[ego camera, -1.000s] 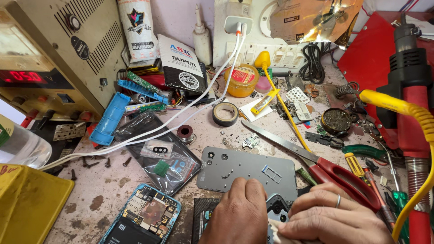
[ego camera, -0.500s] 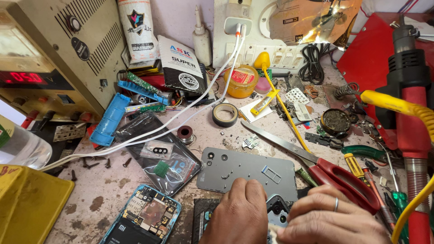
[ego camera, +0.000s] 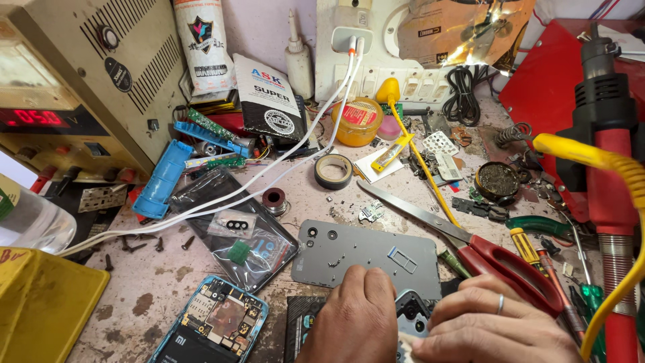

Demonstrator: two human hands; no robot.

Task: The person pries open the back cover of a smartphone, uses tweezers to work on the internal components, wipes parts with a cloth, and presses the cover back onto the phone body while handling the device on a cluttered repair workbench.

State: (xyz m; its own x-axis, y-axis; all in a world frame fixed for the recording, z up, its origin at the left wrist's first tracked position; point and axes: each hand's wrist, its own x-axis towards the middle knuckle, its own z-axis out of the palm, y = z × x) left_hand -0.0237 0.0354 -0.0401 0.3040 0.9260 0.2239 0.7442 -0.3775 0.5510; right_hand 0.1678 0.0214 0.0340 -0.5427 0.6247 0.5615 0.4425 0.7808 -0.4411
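My left hand (ego camera: 353,319) and my right hand (ego camera: 487,329) meet at the bottom edge over a small dark phone part (ego camera: 411,316) with round camera holes. Both hands have their fingers curled on it, and a bit of white cloth (ego camera: 405,348) shows under my right fingers. A ring sits on my right hand. Just beyond the hands lies a grey phone back plate (ego camera: 363,255) with small screws and a SIM tray on it. An opened blue-framed phone (ego camera: 215,326) lies to the left of my left hand.
Red-handled scissors (ego camera: 497,259) lie right of the plate. A bagged phone screen (ego camera: 235,228), white cables (ego camera: 269,168), tape roll (ego camera: 334,171), flux tin (ego camera: 357,121), power supply (ego camera: 80,87), yellow box (ego camera: 40,302), screwdrivers (ego camera: 544,262) and a red hot-air tool (ego camera: 611,168) crowd the bench.
My hands have shifted only slightly on the small part; nothing else on the bench has moved.
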